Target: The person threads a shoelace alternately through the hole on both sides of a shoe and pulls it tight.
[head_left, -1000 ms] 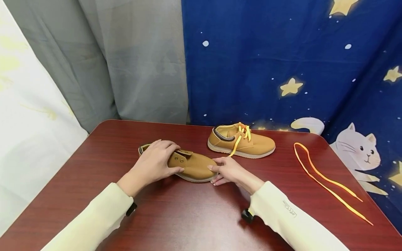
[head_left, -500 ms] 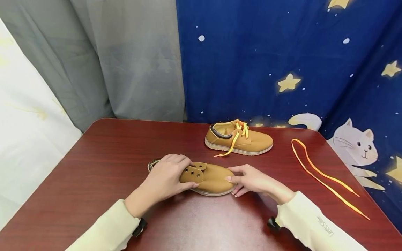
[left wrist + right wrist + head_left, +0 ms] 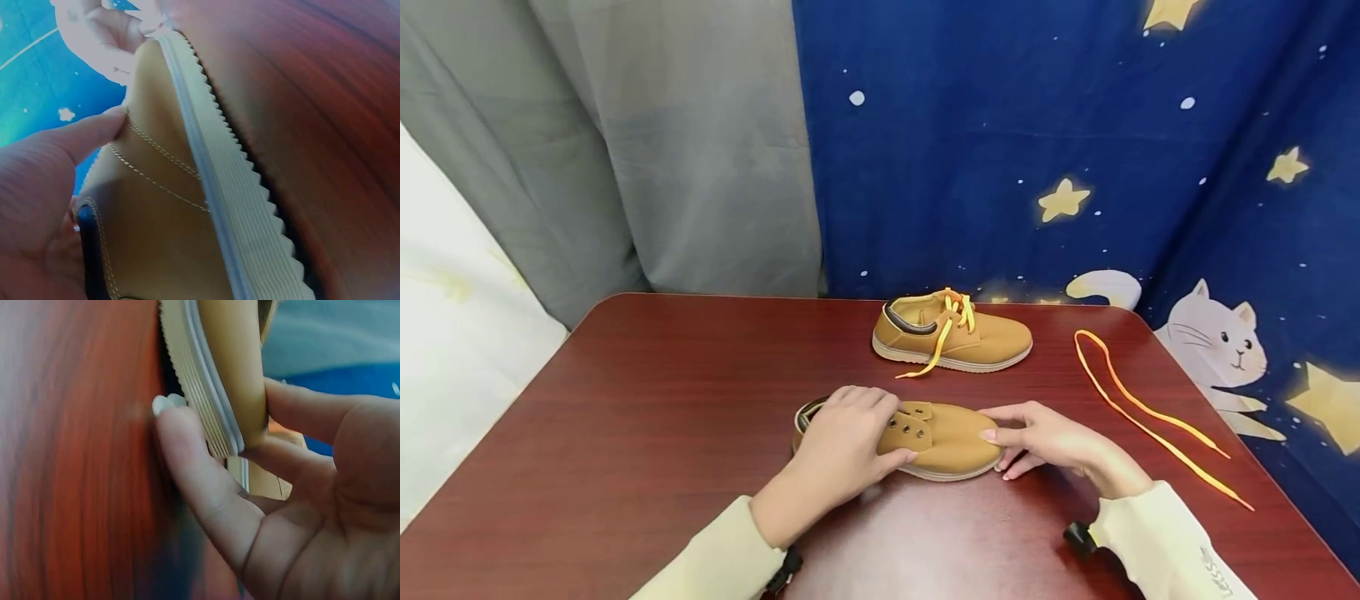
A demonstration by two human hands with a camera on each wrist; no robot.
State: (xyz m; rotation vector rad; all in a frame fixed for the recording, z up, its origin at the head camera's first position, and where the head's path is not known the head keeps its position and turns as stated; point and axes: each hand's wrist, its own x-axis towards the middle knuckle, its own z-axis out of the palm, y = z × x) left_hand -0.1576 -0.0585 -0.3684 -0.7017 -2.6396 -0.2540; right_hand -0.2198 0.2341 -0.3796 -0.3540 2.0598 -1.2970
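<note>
The table [image 3: 647,400] bears two tan shoes. The laced shoe [image 3: 953,339] sits at the back, a loose lace [image 3: 1138,406] to its right. You hold the unlaced shoe [image 3: 936,433] flat near the front edge — your left hand [image 3: 842,446] curls over its heel and collar, your right hand [image 3: 1048,433] pinches the toe, which steadies it from both ends.

The head camera looked forward and down from above the dark red wooden table [image 3: 647,400], taking in both hands and the whole tabletop at middle range. The left wrist camera sat very close against the tan unlaced suede shoe [image 3: 156,219], facing along its ribbed cream sole. The right wrist camera viewed the same shoe's toe [image 3: 228,369] from beside the palm, equally close.
</note>
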